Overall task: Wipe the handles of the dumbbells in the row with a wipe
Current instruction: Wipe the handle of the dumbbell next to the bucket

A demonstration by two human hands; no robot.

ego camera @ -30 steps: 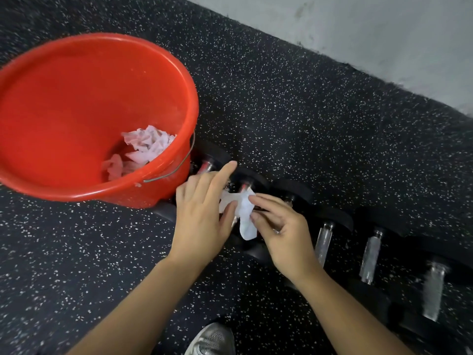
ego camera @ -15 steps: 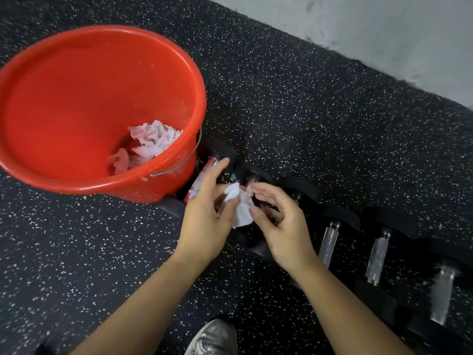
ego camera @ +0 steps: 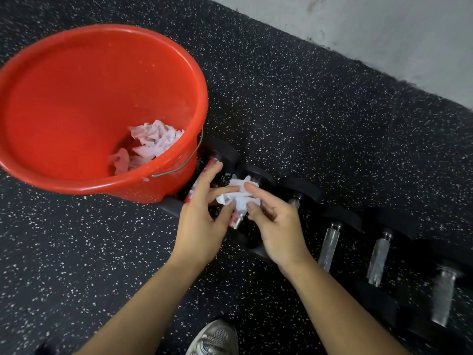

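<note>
Head view, looking down: both hands meet over the row of dumbbells [ego camera: 330, 245]; the left hand [ego camera: 202, 226] and the right hand [ego camera: 275, 226] pinch one crumpled white wipe [ego camera: 236, 197] between them, fingers curled on it, the left forefinger stretched out past it; the wipe sits just above the chrome handle [ego camera: 236, 219] of the second dumbbell, between the two thumbs, and whether it touches the metal I cannot tell; beyond the left fingertips lies the first dumbbell handle [ego camera: 208, 166], tinted red, right beside the red bucket [ego camera: 76, 98]; the bucket stands to the left of the left hand, crumpled used wipes [ego camera: 153, 139] lying in its bottom, its wire bail [ego camera: 184, 162] hanging down the near side; to the right of the right hand the row runs on, three more chrome handles between black heads, well apart from the fingers; all on black speckled rubber flooring [ego camera: 307, 111]; below the forearms, a grey sneaker [ego camera: 215, 338] toe; beyond the hands, a pale wall [ego camera: 384, 26].
</note>
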